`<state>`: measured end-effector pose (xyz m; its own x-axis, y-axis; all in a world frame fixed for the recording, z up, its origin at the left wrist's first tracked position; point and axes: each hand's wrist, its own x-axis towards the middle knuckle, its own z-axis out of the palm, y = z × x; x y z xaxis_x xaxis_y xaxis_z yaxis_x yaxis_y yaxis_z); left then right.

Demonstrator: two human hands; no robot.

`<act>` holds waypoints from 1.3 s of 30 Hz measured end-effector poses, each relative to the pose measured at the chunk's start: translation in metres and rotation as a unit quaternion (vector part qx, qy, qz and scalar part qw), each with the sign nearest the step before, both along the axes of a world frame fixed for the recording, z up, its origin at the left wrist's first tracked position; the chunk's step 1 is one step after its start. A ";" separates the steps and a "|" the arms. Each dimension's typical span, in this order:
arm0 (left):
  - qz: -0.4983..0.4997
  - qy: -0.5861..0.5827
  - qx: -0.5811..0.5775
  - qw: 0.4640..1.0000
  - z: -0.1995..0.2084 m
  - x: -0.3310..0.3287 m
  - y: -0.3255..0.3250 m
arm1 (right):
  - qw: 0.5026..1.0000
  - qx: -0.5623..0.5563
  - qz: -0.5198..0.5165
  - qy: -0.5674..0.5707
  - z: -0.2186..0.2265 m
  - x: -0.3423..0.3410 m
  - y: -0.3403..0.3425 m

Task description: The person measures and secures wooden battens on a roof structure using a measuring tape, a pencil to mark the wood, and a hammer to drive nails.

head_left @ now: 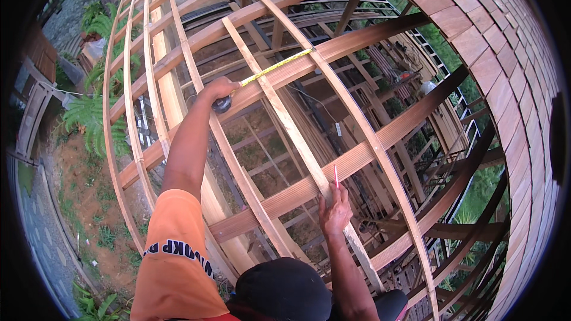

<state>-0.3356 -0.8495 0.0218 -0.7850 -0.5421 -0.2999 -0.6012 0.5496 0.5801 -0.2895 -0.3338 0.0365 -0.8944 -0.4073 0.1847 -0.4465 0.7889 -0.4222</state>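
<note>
My left hand (219, 89) is closed round a dark tape measure (222, 105) above the rafter frame. Its yellow blade (276, 68) stretches to the right along a rafter (285, 75), crosses over a thin batten (270, 94), and its end meets another batten (321, 59). Nearer to me, my right hand (336, 211) pinches a slim red-and-white pencil (336, 173), its tip pointing away from me. That same hand rests against the near part of the crossed batten, by a second rafter (297, 195).
Wooden shingles (505, 83) cover the roof on the right. More long battens (134, 95) run along the left. Through the gaps lie stacked planks (449, 116) and lower beams. Ground with ferns (95, 125) is far below on the left. A dark rounded shape (282, 291) fills the bottom middle.
</note>
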 end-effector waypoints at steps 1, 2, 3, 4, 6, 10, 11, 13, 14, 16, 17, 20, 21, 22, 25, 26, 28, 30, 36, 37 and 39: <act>-0.003 0.000 0.001 1.000 0.000 0.000 0.003 | 1.000 -0.002 0.004 0.006 -0.001 -0.001 0.001; -0.002 0.017 0.019 1.000 0.000 0.001 0.005 | 1.000 -0.001 0.001 0.007 -0.001 -0.001 0.002; -0.001 0.033 0.036 0.999 0.000 0.001 0.008 | 1.000 0.009 -0.004 -0.001 0.000 0.000 0.003; 0.000 0.032 0.034 0.999 -0.001 0.004 0.006 | 1.000 0.016 -0.006 -0.009 0.001 0.000 0.001; -0.021 0.060 0.026 0.998 -0.002 0.010 0.002 | 1.000 0.011 -0.003 -0.010 0.003 0.001 -0.001; 0.026 0.152 0.033 0.987 -0.013 0.028 0.022 | 1.000 0.012 0.006 -0.006 0.004 0.003 -0.004; 0.088 0.273 0.082 0.954 -0.012 0.026 0.053 | 1.000 0.012 0.000 -0.005 0.003 0.002 -0.002; 0.119 0.344 0.117 0.924 0.004 0.028 0.116 | 1.000 0.020 -0.012 -0.014 0.002 -0.001 0.004; 0.093 0.298 0.101 0.945 0.018 0.033 0.143 | 1.000 0.021 -0.013 -0.014 0.003 -0.002 0.003; 0.008 0.229 0.077 0.970 0.029 0.034 0.181 | 0.999 0.020 -0.010 -0.024 0.007 0.000 0.001; -0.002 0.284 0.058 0.957 0.023 0.031 0.193 | 0.999 0.019 -0.005 -0.027 0.008 0.002 -0.001; -0.013 0.336 0.059 0.940 0.017 0.022 0.214 | 0.999 0.023 -0.008 -0.035 0.005 0.002 -0.004; 0.010 0.293 0.066 0.954 0.018 0.020 0.217 | 0.999 0.021 -0.005 -0.025 0.002 0.000 -0.003; 0.005 0.278 0.058 0.959 0.019 0.019 0.219 | 1.000 0.028 -0.003 -0.010 0.002 0.000 -0.002; -0.018 0.283 -0.021 0.959 0.007 0.018 0.223 | 0.998 0.029 -0.016 -0.053 0.007 0.002 -0.003; -0.037 0.301 -0.095 0.948 0.002 0.017 0.224 | 0.998 0.028 -0.016 -0.055 0.005 0.001 -0.003; -0.039 0.284 -0.089 0.954 0.003 0.013 0.225 | 0.999 0.035 -0.002 -0.039 0.004 0.001 0.000; -0.040 0.264 -0.088 0.960 0.007 0.010 0.227 | 0.999 0.013 -0.014 -0.046 0.015 0.001 -0.004; -0.044 0.234 -0.119 0.964 0.005 0.010 0.229 | 0.994 -0.076 0.015 0.079 0.036 -0.043 -0.012; -0.047 0.230 -0.122 0.964 0.004 0.011 0.229 | 0.985 -0.160 0.052 0.038 0.037 -0.058 -0.024; -0.028 0.240 -0.105 0.965 0.004 0.011 0.231 | 0.955 -0.283 0.086 -0.035 0.038 -0.086 -0.053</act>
<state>-0.3251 -0.6188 0.0263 -0.8352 -0.5047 0.2183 -0.2570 0.7093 0.6564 -0.3752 -0.3867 0.0740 -0.8421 -0.4014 0.3601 -0.5030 0.3438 -0.7930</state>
